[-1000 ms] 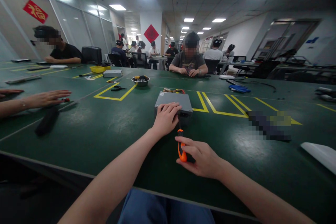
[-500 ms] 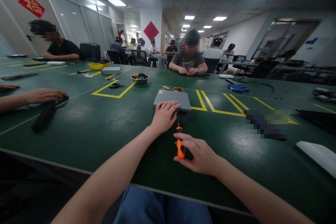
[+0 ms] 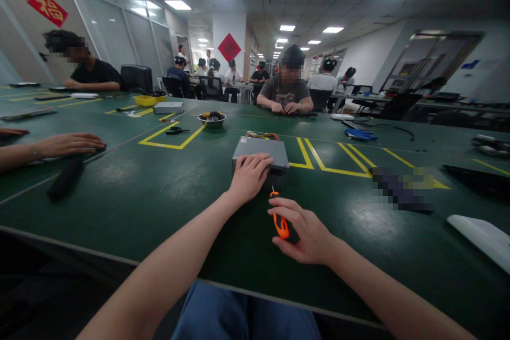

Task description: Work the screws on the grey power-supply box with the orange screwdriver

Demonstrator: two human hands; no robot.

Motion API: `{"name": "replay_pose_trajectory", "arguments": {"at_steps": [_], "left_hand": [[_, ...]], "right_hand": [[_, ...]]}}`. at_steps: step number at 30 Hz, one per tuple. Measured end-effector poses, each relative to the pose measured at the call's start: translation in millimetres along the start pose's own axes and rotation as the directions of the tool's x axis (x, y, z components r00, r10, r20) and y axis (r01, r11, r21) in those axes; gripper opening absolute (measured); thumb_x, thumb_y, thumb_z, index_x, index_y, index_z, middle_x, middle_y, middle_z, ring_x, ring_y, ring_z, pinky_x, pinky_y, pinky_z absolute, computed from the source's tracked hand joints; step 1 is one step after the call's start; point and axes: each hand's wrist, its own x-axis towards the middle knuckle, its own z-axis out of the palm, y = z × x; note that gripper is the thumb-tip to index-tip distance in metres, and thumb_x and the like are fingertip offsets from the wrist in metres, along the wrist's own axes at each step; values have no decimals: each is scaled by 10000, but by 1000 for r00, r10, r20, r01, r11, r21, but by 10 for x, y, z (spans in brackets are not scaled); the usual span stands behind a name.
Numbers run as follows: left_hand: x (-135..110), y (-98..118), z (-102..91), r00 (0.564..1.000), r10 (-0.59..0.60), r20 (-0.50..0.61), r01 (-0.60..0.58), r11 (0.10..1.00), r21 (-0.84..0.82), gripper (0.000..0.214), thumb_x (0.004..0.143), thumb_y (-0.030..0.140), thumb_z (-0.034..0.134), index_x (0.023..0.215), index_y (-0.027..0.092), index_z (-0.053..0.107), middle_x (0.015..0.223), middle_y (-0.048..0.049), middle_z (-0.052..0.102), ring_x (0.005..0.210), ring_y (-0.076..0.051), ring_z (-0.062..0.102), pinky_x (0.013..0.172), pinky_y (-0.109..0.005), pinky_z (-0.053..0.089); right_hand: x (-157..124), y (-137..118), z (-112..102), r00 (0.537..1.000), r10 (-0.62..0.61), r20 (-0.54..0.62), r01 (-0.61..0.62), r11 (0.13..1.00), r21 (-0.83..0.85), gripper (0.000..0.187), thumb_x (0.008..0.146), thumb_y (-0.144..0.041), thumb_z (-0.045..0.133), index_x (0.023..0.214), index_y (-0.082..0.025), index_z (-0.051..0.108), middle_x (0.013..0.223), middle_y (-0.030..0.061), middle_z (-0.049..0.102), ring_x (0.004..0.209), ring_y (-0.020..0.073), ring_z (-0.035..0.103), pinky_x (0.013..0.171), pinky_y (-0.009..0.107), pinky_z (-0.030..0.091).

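Observation:
A grey metal computer power supply (image 3: 261,146) sits on the green table in front of me, with a bundle of coloured wires (image 3: 263,136) at its far side. Over its near top edge lies my left hand (image 3: 249,174), fingers across the top and thumb down the front face, holding it. My right hand (image 3: 300,228) has its fingers closed around the orange handle of a screwdriver (image 3: 282,227). The short visible shaft points up toward the lower front of the power supply; whether its tip touches cannot be made out.
A metal bowl (image 3: 212,121) with tools stands beyond, left of the power supply. Yellow tape (image 3: 342,172) marks the table. Another person's hand (image 3: 75,143) rests at the left near a black object (image 3: 67,178). A white object (image 3: 480,239) lies at the right. A person (image 3: 286,87) sits opposite.
My right hand and the screwdriver have shifted slightly to the right, and the handle now leans more. My left hand and the power supply stay in place.

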Motion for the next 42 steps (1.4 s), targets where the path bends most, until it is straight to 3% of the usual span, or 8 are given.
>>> {"name": "replay_pose_trajectory", "arguments": {"at_steps": [4,8,15,21,29,34,37,42], "left_hand": [[-2,5,5,1000,3,-5,-3,1000,13,276,918,229,388,1164,268,507,1257,-3,558,1182,-157,460,976,-365,279],[-3,5,15,1000,0,-10,0,1000,29,276,913,221,396,1159,266,512,1248,-8,563,1178,-158,464,978,-363,285],[-1,17,-1,1000,-5,-8,5,1000,15,277,912,216,395,1158,264,514,1251,-8,561,1188,-155,457,988,-368,280],[0,30,-4,1000,-13,-2,13,999,31,275,920,227,383,1158,262,515,1251,-10,562,1187,-157,461,981,-364,285],[-5,11,84,999,-14,-37,16,998,61,263,921,240,395,1154,266,515,1245,-11,568,1178,-167,470,981,-378,283],[-12,15,75,999,-8,-40,11,997,71,267,920,241,395,1157,261,516,1239,-25,571,1179,-172,472,978,-382,292],[-14,15,70,999,-2,-42,5,998,70,270,924,242,385,1161,257,511,1239,-27,569,1179,-170,471,977,-382,290],[-13,14,76,999,-6,-39,9,998,68,276,919,236,392,1167,259,510,1241,-29,567,1182,-173,467,982,-384,286]], "right_hand": [[26,3,-8,998,-57,19,59,992,-113,406,867,-372,508,1195,-146,425,1133,174,559,976,238,619,719,327,561],[-9,36,42,998,11,-64,-12,1000,-12,417,845,-403,553,1142,-158,394,1140,179,554,943,217,639,711,320,573],[-29,49,7,999,-40,14,42,985,-168,347,866,-143,469,1210,-129,427,1184,173,561,1038,222,601,739,300,566],[29,118,18,973,-83,-213,24,964,-265,212,824,-253,608,976,-149,502,949,128,640,820,189,656,685,296,572],[24,36,-9,992,-119,-35,104,952,-289,299,857,-296,492,1115,-146,479,1126,188,553,999,236,606,715,310,558],[45,58,22,977,-137,-163,79,945,-319,234,825,-341,581,956,-174,483,965,136,639,744,182,655,606,286,550],[22,74,42,976,-91,-196,39,966,-256,307,798,-389,609,955,-167,467,968,145,635,818,207,653,645,306,560],[-14,65,36,995,-97,-10,91,959,-270,309,846,-205,488,1149,-143,489,1141,172,573,1018,225,602,755,311,552]]}}
